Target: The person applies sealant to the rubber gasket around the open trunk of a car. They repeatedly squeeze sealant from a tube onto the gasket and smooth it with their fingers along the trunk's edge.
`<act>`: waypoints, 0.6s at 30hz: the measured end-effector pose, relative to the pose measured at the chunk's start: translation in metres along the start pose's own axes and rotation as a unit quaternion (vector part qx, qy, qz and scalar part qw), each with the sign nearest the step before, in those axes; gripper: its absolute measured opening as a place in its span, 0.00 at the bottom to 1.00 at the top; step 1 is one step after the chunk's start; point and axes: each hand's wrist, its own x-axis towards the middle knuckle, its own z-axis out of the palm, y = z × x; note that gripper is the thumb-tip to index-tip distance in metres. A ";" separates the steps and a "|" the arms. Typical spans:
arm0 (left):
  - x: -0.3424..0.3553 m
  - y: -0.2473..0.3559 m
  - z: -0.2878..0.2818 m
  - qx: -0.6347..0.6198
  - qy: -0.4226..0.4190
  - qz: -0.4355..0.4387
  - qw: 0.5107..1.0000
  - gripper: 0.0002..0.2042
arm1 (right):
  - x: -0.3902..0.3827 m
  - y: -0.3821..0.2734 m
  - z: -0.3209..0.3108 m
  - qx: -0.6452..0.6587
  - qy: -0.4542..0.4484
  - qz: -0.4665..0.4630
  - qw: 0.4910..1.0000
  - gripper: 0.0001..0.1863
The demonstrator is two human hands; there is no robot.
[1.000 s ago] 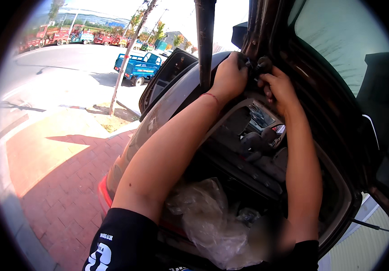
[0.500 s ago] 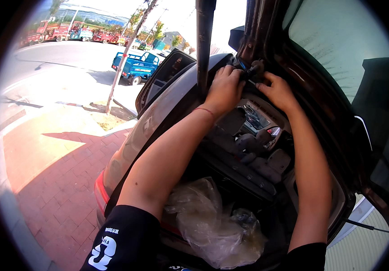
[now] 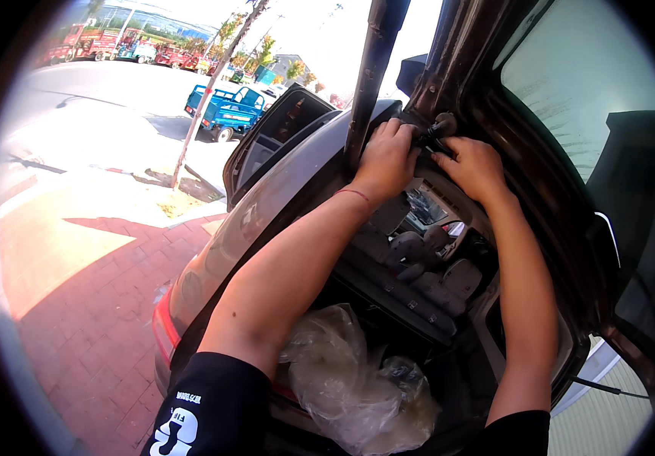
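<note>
Both my arms reach up to the top edge of a car's rear opening, under the raised tailgate (image 3: 487, 99). My left hand (image 3: 388, 158) has its fingers curled over the roof edge, against a dark cable-like part (image 3: 428, 138) by the hinge. To its right, my right hand (image 3: 476, 169) pinches the end of that same dark part between thumb and fingers. The fingertips hide much of it, so its exact kind is unclear. Close beside my left hand runs a dark tailgate strut (image 3: 373, 76).
A crumpled clear plastic sheet (image 3: 358, 380) lies in the cargo area, behind the seats (image 3: 411, 281). One side door (image 3: 282, 137) stands ajar. A thin tree trunk (image 3: 194, 137) and a blue cargo tricycle (image 3: 228, 112) are outside on the left, past red paving (image 3: 91, 334).
The view has shifted slightly, so the strut and tailgate sit further right. Both hands stay at the hinge, with the right hand's fingers a little more closed around the dark part.
</note>
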 end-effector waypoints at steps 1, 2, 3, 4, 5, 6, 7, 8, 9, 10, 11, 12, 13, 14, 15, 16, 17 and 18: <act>0.001 0.003 0.000 0.009 0.004 -0.006 1.000 0.15 | -0.010 -0.010 -0.007 -0.031 -0.003 -0.021 0.999 0.17; -0.002 0.004 0.001 0.018 0.009 -0.017 1.000 0.14 | -0.020 -0.020 -0.012 -0.061 -0.010 -0.043 0.997 0.18; 0.000 0.002 0.001 0.022 0.014 -0.019 0.999 0.14 | -0.023 -0.029 -0.016 -0.091 -0.017 -0.067 0.993 0.18; 0.002 -0.002 0.001 0.026 0.017 -0.015 0.999 0.14 | -0.022 -0.036 -0.017 -0.071 -0.021 -0.062 0.995 0.18; 0.005 -0.003 0.001 0.027 0.016 -0.010 0.999 0.13 | -0.021 -0.041 -0.019 -0.051 -0.026 -0.050 0.997 0.18; 0.005 -0.004 -0.001 0.030 0.015 -0.003 0.999 0.13 | -0.018 -0.047 -0.021 -0.031 -0.029 -0.040 0.998 0.18; 0.005 -0.003 -0.006 -0.001 -0.021 -0.010 1.000 0.18 | -0.013 -0.053 -0.027 0.025 -0.044 0.031 0.998 0.19; 0.002 0.000 -0.012 -0.039 -0.014 -0.016 0.999 0.20 | -0.007 -0.054 -0.021 0.026 -0.044 0.038 0.998 0.19; -0.006 0.005 -0.018 -0.075 -0.006 -0.022 0.997 0.22 | 0.000 -0.055 -0.014 0.027 -0.044 0.045 0.998 0.20; -0.010 0.013 -0.024 -0.114 0.007 -0.021 0.993 0.24 | 0.005 -0.060 -0.015 0.022 -0.036 0.051 0.998 0.20; -0.015 0.016 -0.026 -0.170 -0.013 -0.055 0.984 0.27 | 0.011 -0.071 -0.017 -0.035 -0.056 0.063 0.996 0.20; -0.011 0.014 -0.025 -0.166 0.000 -0.057 0.984 0.26 | 0.016 -0.069 -0.009 -0.018 -0.011 0.059 0.998 0.21; -0.010 0.016 -0.022 -0.167 0.013 -0.062 0.984 0.25 | 0.018 -0.062 0.006 -0.004 0.030 0.057 0.998 0.22; -0.009 0.014 -0.019 -0.166 0.027 -0.069 0.983 0.24 | 0.021 -0.059 0.015 0.010 0.069 0.051 0.996 0.22; -0.004 0.011 -0.012 -0.178 0.051 -0.077 0.980 0.22 | 0.021 -0.052 0.018 0.116 0.029 0.077 0.990 0.20; -0.005 0.010 -0.011 -0.161 0.046 -0.086 0.982 0.21 | 0.013 -0.048 0.023 0.213 0.065 0.082 0.971 0.18; -0.003 0.007 -0.011 -0.141 0.045 -0.092 0.985 0.20 | 0.000 -0.044 0.030 0.308 0.103 0.081 0.942 0.17; -0.001 0.005 -0.011 -0.122 0.045 -0.098 0.987 0.20 | -0.011 -0.038 0.036 0.399 0.138 0.079 0.903 0.16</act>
